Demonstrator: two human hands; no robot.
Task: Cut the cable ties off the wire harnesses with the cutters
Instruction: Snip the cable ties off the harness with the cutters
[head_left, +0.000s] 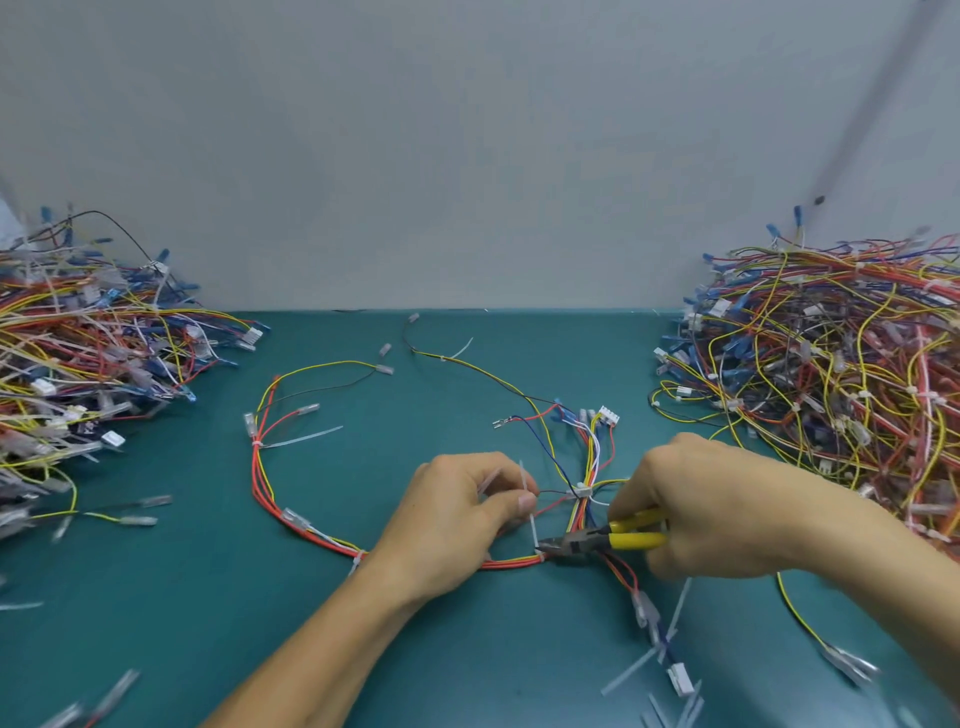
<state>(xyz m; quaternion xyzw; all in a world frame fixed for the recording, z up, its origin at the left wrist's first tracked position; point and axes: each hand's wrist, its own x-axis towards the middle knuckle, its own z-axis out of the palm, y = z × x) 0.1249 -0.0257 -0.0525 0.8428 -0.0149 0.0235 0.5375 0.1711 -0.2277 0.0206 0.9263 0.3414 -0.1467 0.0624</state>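
Forearms enter the view from six o'clock, and clipped tie tails (631, 673) lie scattered on the teal tabletop (467, 374) at five o'clock. Just beyond, near the centre, the wire harness (511, 562) lies in a wide loop that bulges toward nine o'clock. Its red, orange and yellow leads are bundled together and fan out at one o'clock into blue and white leads with small clear and white connectors.

The left hand (457, 512) pinches the upright tail of a white cable tie (532, 525) between thumb and forefinger, above the bundle. The right hand (711, 499) is wrapped around the yellow handles of the cutters (597, 543), whose dark jaws sit at the foot of that tie, right against the wires.

This looks like the cut itself, about to be made. The next move calls for the jaws to close on the plastic strap alone, clear of any insulation. Other ties show on the loop at nine and seven o'clock. One heap of harnesses (831, 374) sits at three o'clock and another at nine.
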